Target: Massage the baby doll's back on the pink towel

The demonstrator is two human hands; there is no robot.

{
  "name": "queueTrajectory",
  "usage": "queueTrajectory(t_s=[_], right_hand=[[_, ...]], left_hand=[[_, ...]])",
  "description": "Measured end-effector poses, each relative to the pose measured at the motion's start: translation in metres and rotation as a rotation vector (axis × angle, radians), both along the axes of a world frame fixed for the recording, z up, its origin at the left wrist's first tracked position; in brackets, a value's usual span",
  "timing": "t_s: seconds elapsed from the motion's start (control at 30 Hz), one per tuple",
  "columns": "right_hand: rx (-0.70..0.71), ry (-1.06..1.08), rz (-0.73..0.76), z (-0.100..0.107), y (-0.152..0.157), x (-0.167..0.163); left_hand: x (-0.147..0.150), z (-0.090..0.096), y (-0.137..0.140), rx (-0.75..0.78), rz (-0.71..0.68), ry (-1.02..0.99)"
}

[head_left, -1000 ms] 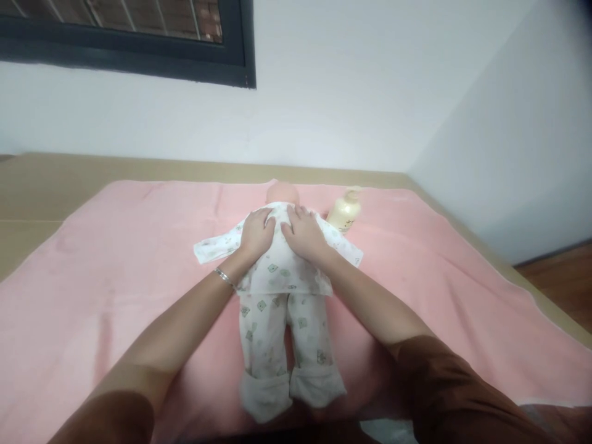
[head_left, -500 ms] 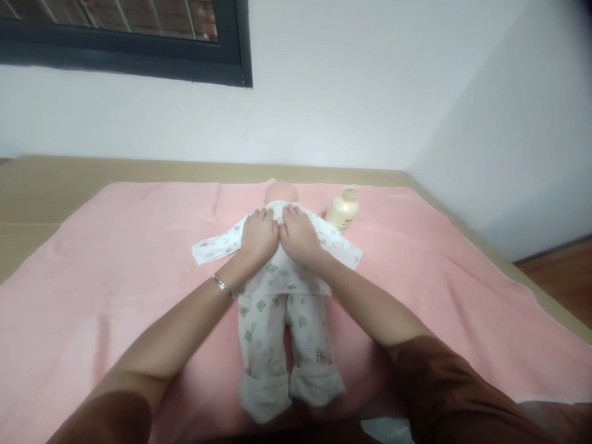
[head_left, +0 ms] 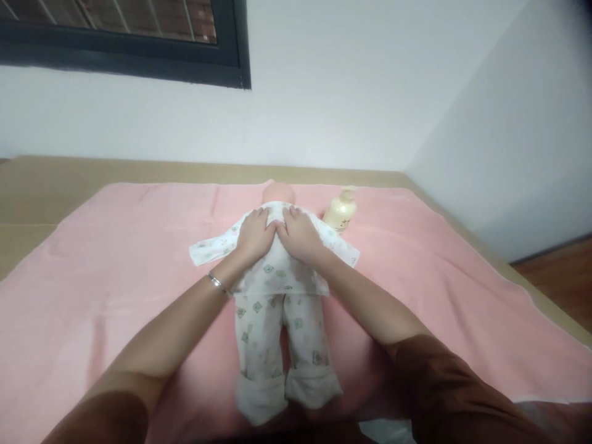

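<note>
A baby doll (head_left: 277, 265) in a white patterned top and trousers lies on a pink sheet, its bare head (head_left: 278, 193) pointing away from me and its sleeves spread sideways. No face shows on it. My left hand (head_left: 256, 233) rests flat on the left side of the doll's upper body, fingers extended. On the right side lies my right hand (head_left: 300, 234), also flat, its thumb close to the left one. Both hands are open and press on the cloth without gripping it. The trouser cuffs (head_left: 312, 385) are folded up and nearest to me.
A cream pump bottle (head_left: 341, 211) stands on the sheet to the right of the doll's head. The pink sheet (head_left: 139, 265) covers most of a tan surface (head_left: 55, 179). White walls (head_left: 324, 92) rise behind and at right, with a dark window frame (head_left: 231, 61) at upper left.
My left hand has shifted slightly left, its fingers a little more spread. The right hand stays almost in place on the doll. The whole view has shifted very slightly.
</note>
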State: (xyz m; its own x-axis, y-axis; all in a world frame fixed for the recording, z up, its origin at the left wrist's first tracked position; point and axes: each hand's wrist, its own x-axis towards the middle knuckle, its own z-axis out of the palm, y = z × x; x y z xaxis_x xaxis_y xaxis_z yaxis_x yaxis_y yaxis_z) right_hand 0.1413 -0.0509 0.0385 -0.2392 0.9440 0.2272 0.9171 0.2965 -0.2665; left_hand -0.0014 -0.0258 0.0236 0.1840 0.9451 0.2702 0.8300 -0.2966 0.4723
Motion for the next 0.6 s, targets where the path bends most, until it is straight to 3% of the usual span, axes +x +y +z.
queueTrajectory(t_s=[0.17,0.4,0.6], right_hand=[[0.02,0.008,0.028,0.001,-0.011,-0.008],[-0.008,0.142,-0.036,-0.004,0.018,0.011],[-0.022,0.057,-0.006,0.0,0.016,0.012]], left_hand=[[-0.001,-0.001,0.005,0.02,0.009,-0.007],[0.018,0.003,-0.022,0.092,-0.021,0.153],[0.016,0.004,-0.022,0.074,-0.051,0.068]])
